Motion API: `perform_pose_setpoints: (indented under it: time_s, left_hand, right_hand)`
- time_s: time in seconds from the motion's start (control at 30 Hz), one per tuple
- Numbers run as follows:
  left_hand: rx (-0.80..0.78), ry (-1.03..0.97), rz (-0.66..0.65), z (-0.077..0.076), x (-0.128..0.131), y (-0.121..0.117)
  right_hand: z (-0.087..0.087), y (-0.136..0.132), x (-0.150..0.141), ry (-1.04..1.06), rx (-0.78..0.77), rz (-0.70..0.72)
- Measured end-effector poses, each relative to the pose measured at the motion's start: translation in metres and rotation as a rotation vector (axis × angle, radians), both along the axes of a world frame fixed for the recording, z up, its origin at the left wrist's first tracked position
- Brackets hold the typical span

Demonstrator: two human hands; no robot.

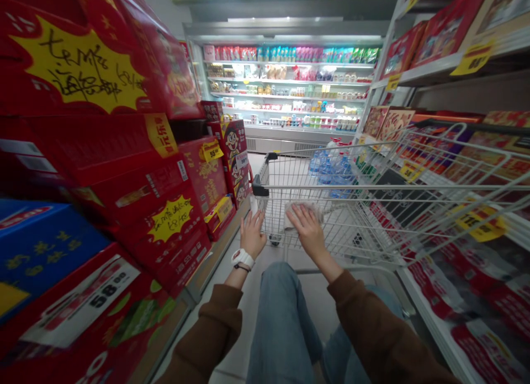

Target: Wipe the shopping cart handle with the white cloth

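A wire shopping cart [372, 188] stands in the aisle just ahead of my knees. My left hand [252, 235], a white watch on its wrist, reaches up to the cart's near corner with fingers stretched out against the wire. My right hand [307, 228] lies flat, fingers spread, on a pale wrapped package [321, 212] at the cart's near end. Whether that package is inside the wire or against it I cannot tell. A pack of blue water bottles [331, 169] sits deeper in the basket. My legs in jeans [281, 318] show below.
Stacked red gift boxes [165, 207] with yellow price tags line the left, close to my left arm. Shelves of red boxes and packets [455, 251] run along the right. A lit chiller case [290, 86] closes the aisle's far end.
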State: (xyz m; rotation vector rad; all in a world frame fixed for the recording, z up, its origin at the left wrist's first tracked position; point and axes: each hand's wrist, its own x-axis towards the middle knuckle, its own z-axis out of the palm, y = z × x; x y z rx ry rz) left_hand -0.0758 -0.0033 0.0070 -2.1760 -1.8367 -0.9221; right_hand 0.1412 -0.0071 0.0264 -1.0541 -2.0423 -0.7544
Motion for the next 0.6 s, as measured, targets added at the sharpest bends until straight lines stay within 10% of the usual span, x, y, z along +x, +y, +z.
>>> perform_pose_setpoints:
  time_s: [0.17, 0.4, 0.6]
  left_hand:
    - [-0.035, -0.017, -0.016, 0.001, 0.012, -0.007]
    - [-0.059, -0.045, 0.005, 0.004, 0.019, -0.007]
    - [-0.040, -0.035, 0.019, 0.002, 0.019, -0.005]
  right_hand:
    - [-0.024, -0.011, 0.007, 0.039, -0.065, 0.020]
    - [0.013, 0.001, 0.004, 0.097, -0.013, 0.022]
    - [-0.026, 0.000, -0.009, 0.017, -0.063, 0.050]
